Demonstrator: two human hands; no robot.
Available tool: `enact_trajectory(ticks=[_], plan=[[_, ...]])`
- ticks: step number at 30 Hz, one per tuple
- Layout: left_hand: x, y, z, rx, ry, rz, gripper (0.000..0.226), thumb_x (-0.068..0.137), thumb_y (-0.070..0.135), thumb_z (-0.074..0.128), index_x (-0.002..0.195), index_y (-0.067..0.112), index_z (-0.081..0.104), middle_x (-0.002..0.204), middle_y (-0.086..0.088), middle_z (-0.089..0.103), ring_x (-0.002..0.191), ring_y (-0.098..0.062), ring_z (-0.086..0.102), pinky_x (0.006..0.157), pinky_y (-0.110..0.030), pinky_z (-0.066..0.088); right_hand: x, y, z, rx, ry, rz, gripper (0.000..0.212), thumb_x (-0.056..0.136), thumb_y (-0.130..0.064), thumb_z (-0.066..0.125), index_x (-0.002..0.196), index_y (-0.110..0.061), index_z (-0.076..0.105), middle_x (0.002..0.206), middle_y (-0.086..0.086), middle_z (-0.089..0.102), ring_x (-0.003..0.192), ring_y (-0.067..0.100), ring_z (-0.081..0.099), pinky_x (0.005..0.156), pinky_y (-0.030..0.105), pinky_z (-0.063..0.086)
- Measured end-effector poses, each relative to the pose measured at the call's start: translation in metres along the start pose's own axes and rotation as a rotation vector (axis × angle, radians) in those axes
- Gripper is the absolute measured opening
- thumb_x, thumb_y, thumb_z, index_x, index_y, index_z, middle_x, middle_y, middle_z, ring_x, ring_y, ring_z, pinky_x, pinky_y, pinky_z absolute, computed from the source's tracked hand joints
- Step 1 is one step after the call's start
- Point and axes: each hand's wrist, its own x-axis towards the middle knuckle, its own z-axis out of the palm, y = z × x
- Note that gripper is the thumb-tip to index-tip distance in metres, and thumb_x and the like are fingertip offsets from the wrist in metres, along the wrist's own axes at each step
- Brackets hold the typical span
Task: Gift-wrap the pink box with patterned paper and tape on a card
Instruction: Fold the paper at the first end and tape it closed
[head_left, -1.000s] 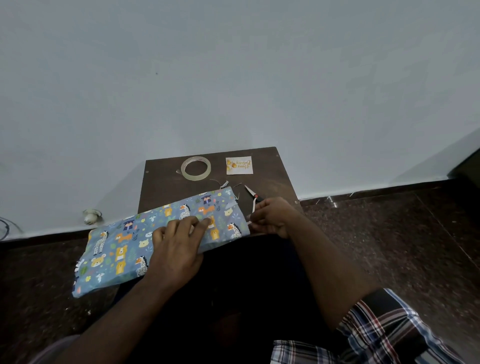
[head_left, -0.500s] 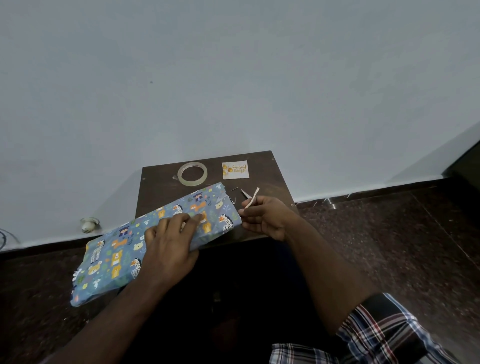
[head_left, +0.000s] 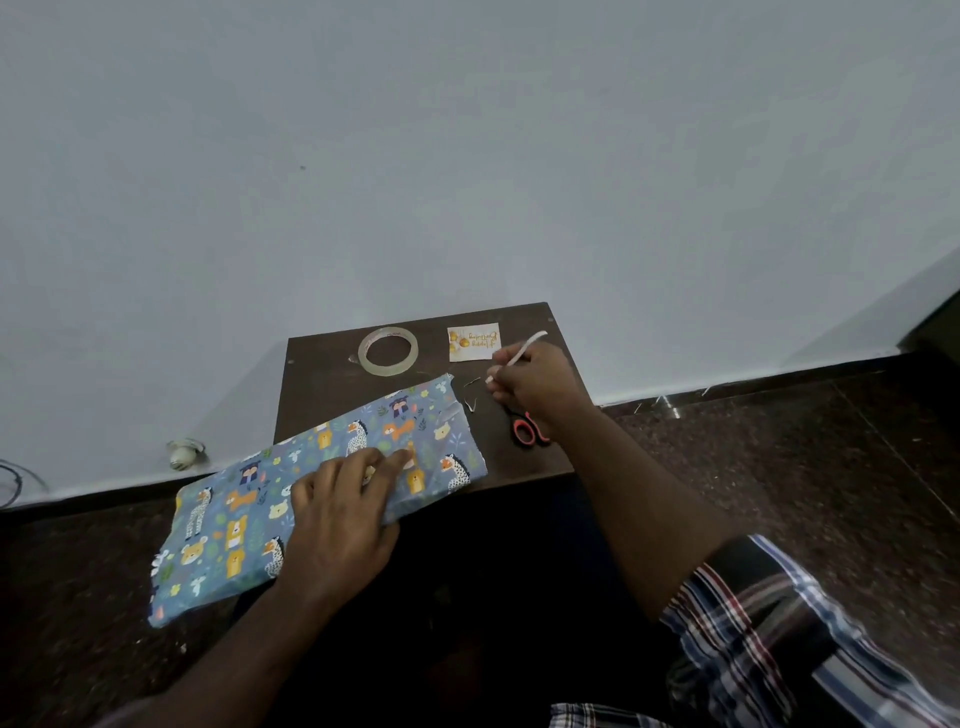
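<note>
The box (head_left: 249, 525), wrapped in blue paper with animal prints, lies slanted across the front left of the small dark table (head_left: 322, 384) and overhangs its left edge. My left hand (head_left: 343, 514) rests flat on the wrapped box, fingers straight. My right hand (head_left: 535, 384) is over the table's right side and pinches a thin white paper strip (head_left: 524, 348). The small card (head_left: 474, 341) lies at the back of the table, just left of that hand. A clear tape roll (head_left: 388, 351) lies to the card's left.
Red-handled scissors (head_left: 527, 430) lie on the table under my right wrist. Small paper scraps (head_left: 471, 395) sit between box and right hand. A pale wall stands right behind the table. Dark floor surrounds it, with a small white object (head_left: 182, 454) by the wall at left.
My right hand has lifted the white strip away from the box's right end and moved back and right toward the card, uncovering the scissors. My left hand stays on the box.
</note>
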Motion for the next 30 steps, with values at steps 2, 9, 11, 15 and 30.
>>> enact_trajectory(ticks=[2,9,11,15,30], plan=[[-0.002,0.000,0.002,-0.004,0.005,0.003,0.059,0.084,0.046,0.046,0.139,0.027,0.054,0.126,-0.001,0.054,0.110,-0.027,0.052,0.088,-0.050,0.039,0.015,-0.006,0.012,-0.032,-0.044,0.001,0.016,0.093,0.004,0.061,0.106,-0.004,0.060,0.086,0.016,0.068,0.071,0.017,0.067,0.065,0.028,0.058],[-0.001,-0.003,0.004,-0.009,0.010,0.018,0.063,0.080,0.049,0.046,0.139,0.028,0.051,0.126,0.000,0.054,0.111,-0.027,0.052,0.086,-0.051,0.043,0.061,0.005,0.017,-0.759,-0.080,0.047,0.020,0.088,-0.013,0.062,0.103,-0.003,0.071,0.097,0.015,0.072,0.087,0.028,0.068,0.073,0.033,0.056],[-0.001,-0.004,0.004,-0.004,0.026,0.029,0.063,0.081,0.050,0.047,0.139,0.028,0.051,0.126,-0.001,0.054,0.111,-0.027,0.052,0.086,-0.052,0.043,0.061,0.011,0.007,-0.741,0.042,0.014,0.011,0.081,-0.006,0.056,0.079,-0.006,0.068,0.082,0.012,0.069,0.085,0.032,0.069,0.064,0.030,0.050],[0.001,-0.007,0.000,-0.006,0.090,0.041,0.059,0.083,0.045,0.047,0.137,0.024,0.057,0.125,-0.003,0.056,0.110,-0.028,0.053,0.087,-0.051,0.041,0.063,0.034,-0.009,-0.417,0.137,0.044,0.047,0.073,-0.013,0.044,0.115,-0.014,0.066,0.094,0.007,0.071,0.083,0.029,0.071,0.071,0.047,0.062],[0.031,-0.036,-0.101,-0.544,0.365,-0.069,0.068,0.089,0.002,0.067,0.140,0.041,0.048,0.136,0.017,0.060,0.122,-0.018,0.061,0.092,-0.054,0.054,-0.029,0.009,0.029,0.072,-0.311,-0.067,0.049,0.082,-0.002,0.076,0.126,-0.018,0.062,0.116,0.000,0.071,0.094,0.012,0.070,0.071,0.034,0.058]])
